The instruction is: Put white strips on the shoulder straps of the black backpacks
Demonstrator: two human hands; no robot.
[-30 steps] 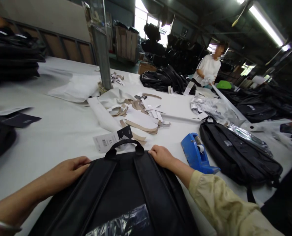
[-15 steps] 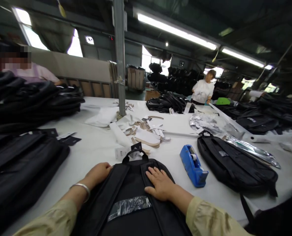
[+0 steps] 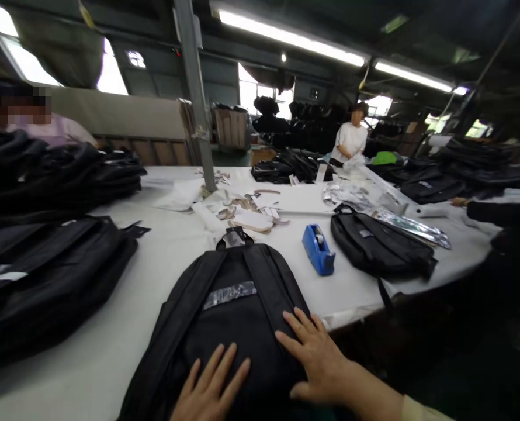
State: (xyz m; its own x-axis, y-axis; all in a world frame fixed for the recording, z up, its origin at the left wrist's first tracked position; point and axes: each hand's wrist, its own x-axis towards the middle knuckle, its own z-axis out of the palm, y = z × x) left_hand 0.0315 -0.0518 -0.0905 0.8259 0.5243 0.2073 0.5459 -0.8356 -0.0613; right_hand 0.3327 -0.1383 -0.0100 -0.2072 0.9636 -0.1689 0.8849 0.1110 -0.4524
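A black backpack (image 3: 234, 327) lies straps-up on the white table in front of me, its top handle pointing away. A strip of clear, shiny film (image 3: 230, 294) crosses its back panel between the two shoulder straps. My left hand (image 3: 214, 383) rests on the lower back panel with its fingers spread. On the lower right side of the bag lies my right hand (image 3: 315, 356), fingers apart and thumb out, near the right strap. The bag's bottom end is out of view.
A blue tape dispenser (image 3: 318, 250) stands right of the backpack, and beyond it another black backpack (image 3: 378, 242). Black bags (image 3: 45, 275) are piled at left. Paper scraps (image 3: 249, 213) lie near a metal post (image 3: 196, 105). A person in white (image 3: 351, 140) works across the table.
Both hands have moved from the upper part of the backpack down to its lower part. My left hand has left the bag's edge and lies spread on the panel. The view has shifted.
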